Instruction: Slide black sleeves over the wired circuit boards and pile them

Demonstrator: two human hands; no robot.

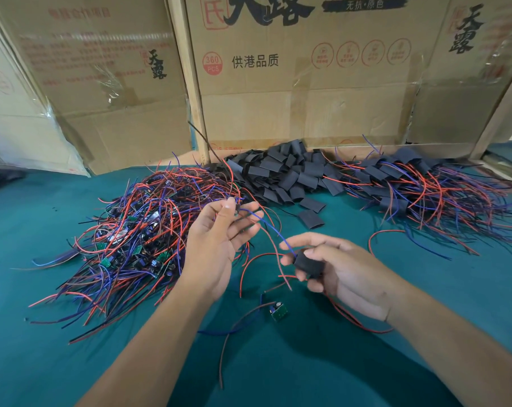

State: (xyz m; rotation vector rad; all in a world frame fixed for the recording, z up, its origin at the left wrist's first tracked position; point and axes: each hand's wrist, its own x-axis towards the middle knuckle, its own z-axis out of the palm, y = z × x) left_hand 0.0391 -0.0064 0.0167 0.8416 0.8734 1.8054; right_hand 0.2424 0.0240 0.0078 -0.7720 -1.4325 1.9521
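The right hand (334, 268) grips a matte black sleeve (307, 263), a blue wire (266, 227) entering its top. At ten o'clock, the left hand (216, 245) pinches the wire's far end, other fingers loosely spread.

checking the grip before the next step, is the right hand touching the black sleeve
Touching. The head view shows the right hand with thumb and fingers curled round the black sleeve, no gap between them, blue and red wires leading out of it.
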